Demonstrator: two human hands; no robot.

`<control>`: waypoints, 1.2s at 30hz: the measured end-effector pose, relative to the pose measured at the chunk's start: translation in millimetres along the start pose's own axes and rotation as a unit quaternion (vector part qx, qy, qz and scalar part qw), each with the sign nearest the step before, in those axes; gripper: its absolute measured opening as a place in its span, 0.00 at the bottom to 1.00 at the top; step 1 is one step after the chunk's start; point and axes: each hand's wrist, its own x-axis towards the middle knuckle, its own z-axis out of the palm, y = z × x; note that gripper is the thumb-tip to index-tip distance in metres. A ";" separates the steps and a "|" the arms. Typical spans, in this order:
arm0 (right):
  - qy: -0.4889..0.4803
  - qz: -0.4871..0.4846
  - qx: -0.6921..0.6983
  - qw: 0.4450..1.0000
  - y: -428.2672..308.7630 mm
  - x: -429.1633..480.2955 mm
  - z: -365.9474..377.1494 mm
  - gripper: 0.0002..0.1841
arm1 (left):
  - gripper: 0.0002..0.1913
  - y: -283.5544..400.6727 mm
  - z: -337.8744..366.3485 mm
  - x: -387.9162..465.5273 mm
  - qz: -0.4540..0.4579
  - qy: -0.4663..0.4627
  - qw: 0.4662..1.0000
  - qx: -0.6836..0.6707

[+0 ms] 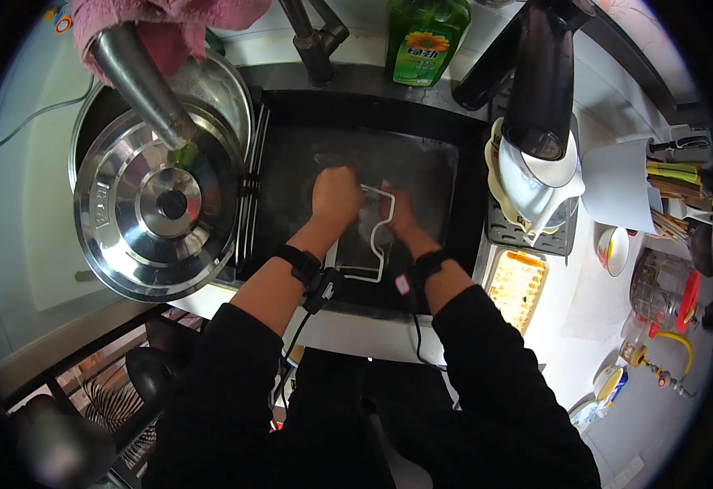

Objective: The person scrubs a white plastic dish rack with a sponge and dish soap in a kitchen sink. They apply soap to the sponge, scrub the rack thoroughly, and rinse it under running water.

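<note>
A white wire frame (383,269), with one side bent into a notch, stands in the dark sink (356,113) before me. My left hand (337,194), blurred and curled into a fist, grips its upper left part and hides that corner. On the other side my right hand (400,211) holds the upper right bar, with the thumb up beside it; its other fingers are partly hidden. Below the hands the sink basin looks grey and wet, perhaps with shallow water. Each wrist wears a black strap with a small device and a cable.
A steel pot lid (130,244) leans over a metal basin (231,79) at left, under a metal spout (142,91) with a pink towel (173,15). Behind stand a faucet (317,61) and green detergent bottle (424,55). Stacked bowls (521,189) and a soiled tray (515,287) sit right.
</note>
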 end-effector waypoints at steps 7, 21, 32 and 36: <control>0.074 0.076 0.165 0.981 23.4 1.5 7.8 0.20 | 0.05 9.2 -2.5 2.7 -0.016 -0.010 1.000 -0.022; -0.048 -0.173 -0.145 0.973 58.4 -14.8 2.8 0.14 | 0.06 4.9 -3.1 -3.0 -0.018 0.018 1.000 -0.008; -0.011 -0.088 -0.244 0.966 7.0 -4.3 0.1 0.10 | 0.07 4.0 -4.8 -3.7 0.011 0.016 1.000 -0.020; 0.010 -0.086 -0.223 0.971 70.4 61.3 6.4 0.10 | 0.08 20.6 4.7 9.8 0.012 0.016 0.999 -0.028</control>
